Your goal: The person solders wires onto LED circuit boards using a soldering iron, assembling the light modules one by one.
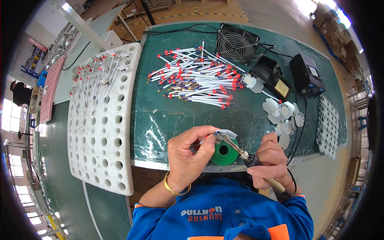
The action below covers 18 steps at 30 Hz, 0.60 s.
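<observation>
My right hand (269, 162) is wrapped round the handle of a soldering iron (252, 161). Its metal tip points up and left, meeting a small pale plate (227, 134) at my left fingertips. My left hand (189, 154) pinches a thin white-sleeved wire lead, mostly hidden by the fingers, with a red bit and blue wire end showing near the plate. Whether tip and wire touch is too small to tell. Just below the plate, between my hands, sits a green spool (224, 155) with a dark centre hole.
A pile of white leads with red rings (196, 76) covers the middle of the green table. Behind stand a fan (237, 44), an iron stand (272, 76) and a black control box (307, 76). Round plates (283, 116) lie right; a perforated white foam board (105, 132) stands left.
</observation>
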Each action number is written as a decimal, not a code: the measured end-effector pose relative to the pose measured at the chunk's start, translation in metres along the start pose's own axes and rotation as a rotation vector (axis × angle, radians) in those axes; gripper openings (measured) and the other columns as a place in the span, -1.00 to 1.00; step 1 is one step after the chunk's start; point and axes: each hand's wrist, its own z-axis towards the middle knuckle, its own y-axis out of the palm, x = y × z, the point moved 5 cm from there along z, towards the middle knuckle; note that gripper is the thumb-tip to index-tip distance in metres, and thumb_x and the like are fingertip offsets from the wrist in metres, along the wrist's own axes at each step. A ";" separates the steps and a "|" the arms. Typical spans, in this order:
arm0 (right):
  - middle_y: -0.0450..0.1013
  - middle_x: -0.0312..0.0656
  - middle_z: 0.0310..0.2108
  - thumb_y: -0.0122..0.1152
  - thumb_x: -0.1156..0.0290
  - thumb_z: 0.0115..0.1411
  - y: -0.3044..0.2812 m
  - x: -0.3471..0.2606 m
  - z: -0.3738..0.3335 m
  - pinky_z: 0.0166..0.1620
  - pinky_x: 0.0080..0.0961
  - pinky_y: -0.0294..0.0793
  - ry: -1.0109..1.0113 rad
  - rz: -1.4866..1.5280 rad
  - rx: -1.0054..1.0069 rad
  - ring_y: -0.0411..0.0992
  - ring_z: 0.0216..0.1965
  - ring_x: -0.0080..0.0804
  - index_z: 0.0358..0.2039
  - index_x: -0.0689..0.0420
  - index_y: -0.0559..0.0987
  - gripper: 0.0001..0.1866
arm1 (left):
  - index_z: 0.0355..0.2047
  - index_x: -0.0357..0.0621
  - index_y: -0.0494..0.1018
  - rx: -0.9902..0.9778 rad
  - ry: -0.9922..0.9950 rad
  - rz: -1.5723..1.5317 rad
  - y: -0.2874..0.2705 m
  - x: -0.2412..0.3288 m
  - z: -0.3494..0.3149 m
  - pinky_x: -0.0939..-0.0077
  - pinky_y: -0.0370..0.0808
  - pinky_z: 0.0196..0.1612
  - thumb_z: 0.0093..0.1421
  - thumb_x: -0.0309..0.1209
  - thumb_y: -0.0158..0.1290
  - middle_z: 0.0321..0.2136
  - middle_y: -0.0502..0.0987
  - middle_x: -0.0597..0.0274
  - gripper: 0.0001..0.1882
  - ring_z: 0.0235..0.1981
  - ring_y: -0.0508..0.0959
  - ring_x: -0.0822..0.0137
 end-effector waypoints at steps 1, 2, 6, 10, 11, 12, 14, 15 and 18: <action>0.19 -0.42 -0.62 0.17 0.57 -0.34 0.000 -0.001 0.001 -0.39 -0.44 0.20 0.002 -0.005 -0.014 0.23 -0.61 -0.47 -0.37 -0.13 0.60 -0.58 | -0.32 -0.31 0.53 0.000 -0.006 -0.007 0.000 -0.001 0.000 0.74 0.36 -0.52 0.08 -0.61 0.05 -0.55 0.53 0.30 -0.86 -0.56 0.44 0.64; 0.19 -0.42 -0.63 0.17 0.57 -0.34 0.001 -0.001 0.002 -0.40 -0.44 0.20 0.004 -0.008 -0.028 0.23 -0.61 -0.47 -0.36 -0.13 0.60 -0.58 | -0.32 -0.32 0.53 0.000 -0.012 -0.013 0.000 -0.001 0.000 0.75 0.36 -0.51 0.09 -0.61 0.05 -0.55 0.52 0.31 -0.86 -0.56 0.43 0.64; 0.19 -0.41 -0.63 0.16 0.57 -0.32 0.003 0.001 0.001 -0.40 -0.44 0.19 -0.016 -0.055 -0.027 0.23 -0.62 -0.46 -0.38 -0.12 0.60 -0.60 | -0.32 -0.32 0.53 0.022 -0.026 -0.050 0.000 -0.001 0.002 0.76 0.35 -0.51 0.09 -0.61 0.05 -0.57 0.51 0.33 -0.86 -0.56 0.42 0.65; 0.21 -0.39 -0.63 0.13 0.58 -0.26 0.004 0.007 0.000 -0.40 -0.44 0.19 0.023 0.005 0.037 0.23 -0.63 -0.44 -0.43 -0.03 0.59 -0.69 | -0.32 -0.33 0.52 0.026 -0.088 -0.095 0.002 -0.010 0.003 0.77 0.34 -0.51 0.09 -0.60 0.05 -0.59 0.49 0.37 -0.86 -0.56 0.39 0.68; 0.22 -0.37 -0.64 0.12 0.58 -0.24 0.003 0.008 0.001 -0.40 -0.44 0.18 0.041 0.042 0.057 0.23 -0.63 -0.44 -0.43 0.02 0.59 -0.72 | -0.31 -0.33 0.52 0.020 -0.117 -0.126 0.002 -0.013 0.003 0.78 0.32 -0.51 0.10 -0.60 0.05 -0.59 0.49 0.39 -0.86 -0.56 0.38 0.69; 0.22 -0.37 -0.64 0.12 0.58 -0.24 0.003 0.009 0.001 -0.40 -0.44 0.18 0.040 0.043 0.057 0.23 -0.63 -0.44 -0.43 0.02 0.59 -0.72 | -0.31 -0.33 0.52 0.021 -0.115 -0.126 0.001 -0.015 0.003 0.78 0.32 -0.51 0.10 -0.60 0.05 -0.59 0.49 0.39 -0.86 -0.56 0.38 0.69; 0.23 -0.34 -0.64 0.11 0.57 -0.21 -0.004 0.011 0.000 -0.42 -0.42 0.18 0.048 0.157 0.147 0.22 -0.63 -0.42 -0.44 0.11 0.57 -0.77 | -0.30 -0.32 0.52 -0.009 -0.192 -0.185 0.002 -0.022 0.005 0.78 0.31 -0.51 0.11 -0.58 0.04 -0.59 0.49 0.40 -0.86 -0.57 0.39 0.68; 0.23 -0.34 -0.64 0.11 0.57 -0.21 -0.004 0.012 0.000 -0.42 -0.42 0.18 0.047 0.155 0.147 0.22 -0.63 -0.42 -0.44 0.11 0.57 -0.77 | -0.30 -0.32 0.52 -0.009 -0.191 -0.186 0.002 -0.023 0.006 0.78 0.31 -0.51 0.11 -0.58 0.04 -0.59 0.49 0.40 -0.86 -0.57 0.39 0.68; 0.23 -0.31 -0.64 0.09 0.56 -0.18 -0.006 0.017 0.001 -0.44 -0.40 0.17 0.062 0.145 0.176 0.22 -0.62 -0.41 -0.42 0.15 0.56 -0.77 | -0.30 -0.33 0.52 -0.010 -0.255 -0.248 0.002 -0.026 0.007 0.78 0.31 -0.51 0.13 -0.55 0.04 -0.59 0.49 0.39 -0.85 -0.57 0.40 0.67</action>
